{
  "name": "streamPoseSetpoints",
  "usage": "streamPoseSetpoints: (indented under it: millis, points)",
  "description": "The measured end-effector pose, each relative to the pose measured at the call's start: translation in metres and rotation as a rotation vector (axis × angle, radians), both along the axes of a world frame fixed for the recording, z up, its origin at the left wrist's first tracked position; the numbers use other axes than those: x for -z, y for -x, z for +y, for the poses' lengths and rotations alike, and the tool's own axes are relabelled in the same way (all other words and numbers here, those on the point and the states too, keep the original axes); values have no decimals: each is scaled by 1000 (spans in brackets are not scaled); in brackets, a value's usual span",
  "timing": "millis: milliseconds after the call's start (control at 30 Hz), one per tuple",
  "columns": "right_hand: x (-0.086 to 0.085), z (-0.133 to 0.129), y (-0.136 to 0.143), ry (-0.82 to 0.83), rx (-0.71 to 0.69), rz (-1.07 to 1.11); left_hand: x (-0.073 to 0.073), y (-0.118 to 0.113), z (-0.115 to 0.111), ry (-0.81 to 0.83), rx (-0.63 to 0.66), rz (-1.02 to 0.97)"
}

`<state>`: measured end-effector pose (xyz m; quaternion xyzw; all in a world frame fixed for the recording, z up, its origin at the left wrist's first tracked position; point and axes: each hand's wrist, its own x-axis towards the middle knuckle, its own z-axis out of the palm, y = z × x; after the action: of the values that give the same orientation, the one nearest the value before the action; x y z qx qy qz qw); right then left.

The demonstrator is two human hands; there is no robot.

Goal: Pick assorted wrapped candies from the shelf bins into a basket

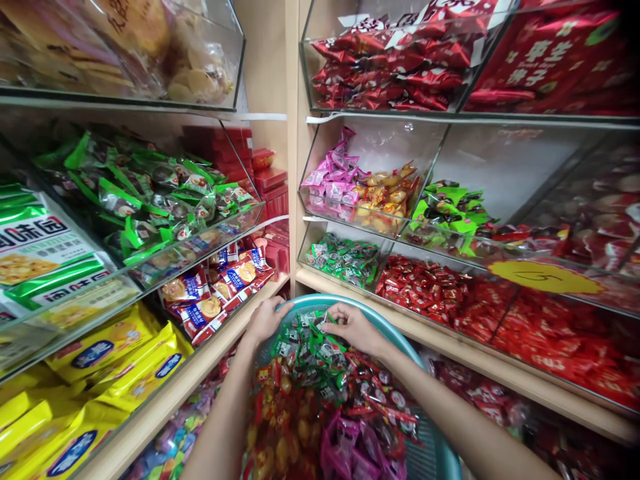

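A teal plastic basket [407, 327] full of wrapped sweets sits between my arms. My left hand [265, 320] is closed on its far left rim, the thumb lying along the edge. Inside the basket, my right hand [353, 325] pinches a small green-wrapped candy [320, 324] at the top of the heap; the fingertips partly cover it. Around it lie more green-wrapped candies [305, 350]. Nearer to me are amber sweets in clear and red wrappers [283, 427], purple-wrapped sweets [350, 443] and red-and-black packets [377, 393].
Wooden shelves with clear bins stand on both sides and meet in a corner ahead. A bin of green candies [343, 259] is just behind the basket, beside red candies [423, 283]. Yellow packets [120, 360] lie at left. A yellow price tag [547, 276] hangs at right.
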<state>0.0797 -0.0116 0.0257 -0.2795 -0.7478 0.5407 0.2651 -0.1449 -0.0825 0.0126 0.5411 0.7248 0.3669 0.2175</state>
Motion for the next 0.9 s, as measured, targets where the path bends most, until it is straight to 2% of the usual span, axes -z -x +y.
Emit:
streamPoseSetpoints:
  millis: [233, 367, 467, 567, 667, 733, 800, 900]
  points:
    - [17, 1, 2, -88, 26, -80, 1, 1, 1, 17, 19, -16]
    - [16, 2, 1, -135, 76, -101, 3, 2, 1, -10, -1, -7]
    - [4, 2, 1, -229, 119, -133, 4, 3, 1, -22, -5, 6]
    - [-16, 11, 5, -293, 192, -126, 4, 3, 1, -19, 5, -15]
    - [-37, 33, 14, -416, 244, -104, 3, 3, 1, -17, 11, -45]
    - [-49, 52, 23, -573, 253, -167, 3, 3, 1, -17, 11, -52]
    - [-59, 72, 31, -752, 207, -309, 2, 3, 0, -17, 10, -41]
    - [-68, 96, 42, -950, 61, -524, 3, 4, -1, -10, 7, -3]
